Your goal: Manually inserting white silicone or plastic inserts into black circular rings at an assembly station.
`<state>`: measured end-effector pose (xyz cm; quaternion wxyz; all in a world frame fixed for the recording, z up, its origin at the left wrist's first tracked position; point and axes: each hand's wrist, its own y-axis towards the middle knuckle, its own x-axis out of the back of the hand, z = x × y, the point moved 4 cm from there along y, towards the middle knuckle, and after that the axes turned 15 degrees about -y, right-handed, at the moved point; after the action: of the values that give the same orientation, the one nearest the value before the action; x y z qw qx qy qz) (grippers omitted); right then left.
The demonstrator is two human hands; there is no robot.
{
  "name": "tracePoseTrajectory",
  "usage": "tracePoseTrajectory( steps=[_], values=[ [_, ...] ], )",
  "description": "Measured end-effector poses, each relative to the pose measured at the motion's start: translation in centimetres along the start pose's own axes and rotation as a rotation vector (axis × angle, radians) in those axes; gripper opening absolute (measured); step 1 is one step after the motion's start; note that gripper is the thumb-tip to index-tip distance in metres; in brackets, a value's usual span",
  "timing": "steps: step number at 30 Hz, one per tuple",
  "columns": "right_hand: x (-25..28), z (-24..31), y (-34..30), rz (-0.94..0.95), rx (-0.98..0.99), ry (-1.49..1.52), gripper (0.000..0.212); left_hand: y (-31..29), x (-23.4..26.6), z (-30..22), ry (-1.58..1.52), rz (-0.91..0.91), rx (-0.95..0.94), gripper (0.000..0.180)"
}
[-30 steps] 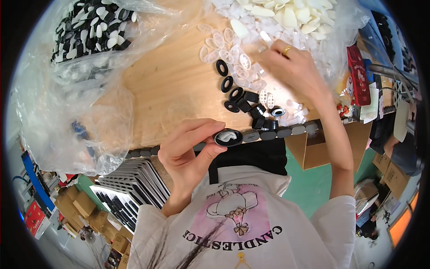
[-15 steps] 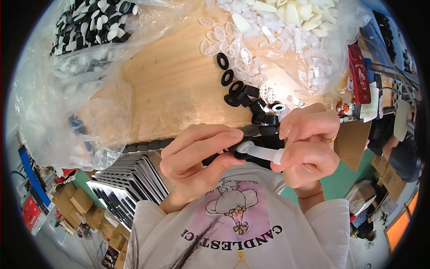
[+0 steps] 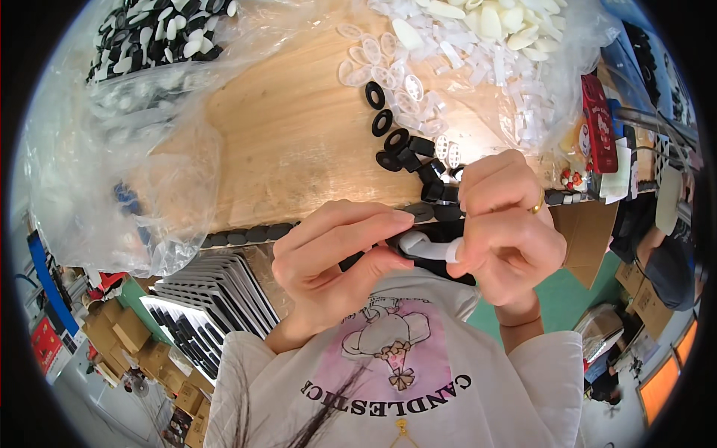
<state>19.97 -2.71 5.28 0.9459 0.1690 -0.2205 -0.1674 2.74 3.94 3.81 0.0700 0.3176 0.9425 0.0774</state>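
Left grip [image 3: 328, 261] pinches a black oval plastic piece [image 3: 396, 240], and right grip [image 3: 511, 231], holding a curved white plastic strip [image 3: 432, 249], has drawn nearer it, leaving less strip exposed.

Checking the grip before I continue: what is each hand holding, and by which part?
Left hand: a black piece, pinched at its edge between thumb and fingers. Right hand: a white strip, gripped at its right end.
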Motion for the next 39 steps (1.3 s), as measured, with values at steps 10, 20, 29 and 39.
tracePoseTrajectory(
  steps=[10, 20, 29, 39],
  values=[
    [0.5, 1.4, -0.7, -0.125, 0.118, -0.468, 0.023, -0.9, -0.1, 0.3, 0.044, -0.039, -0.064, 0.028],
    [0.4, 2.4, -1.2, 0.043, 0.103, -0.688, 0.024, -0.7, -0.6, -0.1, 0.048, -0.010, -0.160, 0.030],
    [0.6, 2.2, -1.1, 0.050, 0.048, -0.551, 0.020, -0.4, -0.8, -0.3, 0.080, 0.045, -0.158, 0.034],
    [0.8, 1.2, 0.5, 0.245, 0.100, -0.361, 0.012, -0.8, -0.5, 0.3, 0.206, 0.036, -0.152, 0.033]
  ],
)
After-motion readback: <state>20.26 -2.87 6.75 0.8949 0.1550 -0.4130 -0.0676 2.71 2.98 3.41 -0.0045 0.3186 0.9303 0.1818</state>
